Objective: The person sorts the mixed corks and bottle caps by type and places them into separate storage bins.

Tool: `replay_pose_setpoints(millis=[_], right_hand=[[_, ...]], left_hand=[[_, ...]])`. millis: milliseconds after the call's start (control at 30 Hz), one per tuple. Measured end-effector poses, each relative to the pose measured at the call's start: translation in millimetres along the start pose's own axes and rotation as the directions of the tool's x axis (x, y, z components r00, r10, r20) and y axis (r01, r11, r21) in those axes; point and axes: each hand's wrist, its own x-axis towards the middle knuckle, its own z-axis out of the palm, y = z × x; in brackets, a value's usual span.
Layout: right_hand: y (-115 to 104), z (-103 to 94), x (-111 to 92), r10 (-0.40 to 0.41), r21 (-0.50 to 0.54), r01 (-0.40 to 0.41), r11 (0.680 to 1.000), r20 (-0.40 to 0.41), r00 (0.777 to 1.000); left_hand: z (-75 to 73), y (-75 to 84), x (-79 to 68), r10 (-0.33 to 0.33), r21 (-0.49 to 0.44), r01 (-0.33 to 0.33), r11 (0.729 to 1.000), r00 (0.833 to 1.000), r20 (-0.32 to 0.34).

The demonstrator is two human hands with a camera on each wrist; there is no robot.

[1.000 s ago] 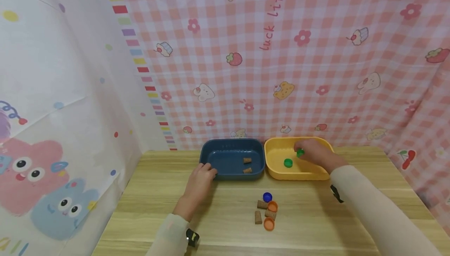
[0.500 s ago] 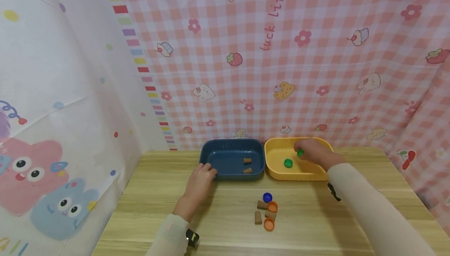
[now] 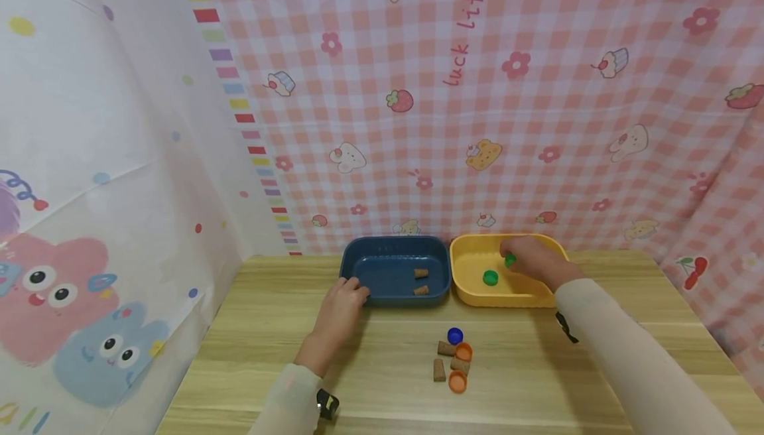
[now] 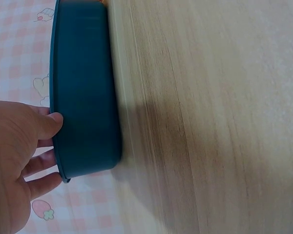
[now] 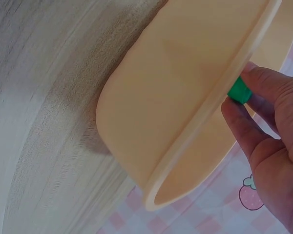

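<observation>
My left hand (image 3: pixel 339 315) grips the near left corner of a dark blue tray (image 3: pixel 406 302), which holds two corks (image 3: pixel 421 274). In the left wrist view the thumb lies over the rim of the blue tray (image 4: pixel 85 92) and the fingers are on its other side. Over the yellow tray (image 3: pixel 507 300), my right hand (image 3: pixel 534 262) pinches a green bottle cap (image 5: pixel 239 91) between thumb and fingers. Another green bottle cap (image 3: pixel 490 278) lies on the yellow tray's floor, left of that hand.
In front of the trays, a blue bottle cap (image 3: pixel 455 336), two orange caps (image 3: pixel 457 382) and three corks (image 3: pixel 439 370) lie close together on the wooden table (image 3: pixel 256 335). A pink checked cloth (image 3: pixel 370 123) hangs right behind the trays.
My right forearm has shifted slightly to the left, while that hand keeps the green cap at the same spot over the yellow tray. The left hand stays put.
</observation>
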Motion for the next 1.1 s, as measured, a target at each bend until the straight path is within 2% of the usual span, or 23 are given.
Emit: replay_pose_setpoints(millis=[500, 700, 933, 1100], right_hand=[[6, 0.0, -7, -0.052, 0.024, 0.052, 0.998, -0.021, 0.998], [7, 1.0, -13, -0.077, 0.063, 0.083, 0.995, -0.083, 0.994], [2, 1.8, -23, -0.1, 0.062, 0.108, 0.992, -0.124, 0.987], [-7, 1.5, -34, -0.124, 0.052, 0.136, 0.989, -0.191, 0.974]], left_hand=[[1.7, -0.4, -0.3, -0.001, 0.012, 0.001, 1.0, 1.0, -0.012], [0.8, 0.2, 0.1, -0.011, 0.012, 0.01, 1.0, 1.0, 0.023], [-1.0, 1.0, 0.9, -0.012, 0.01, 0.012, 1.0, 1.0, 0.023], [-1.3, 0.6, 0.9, -0.013, 0.005, 0.013, 1.0, 1.0, 0.021]])
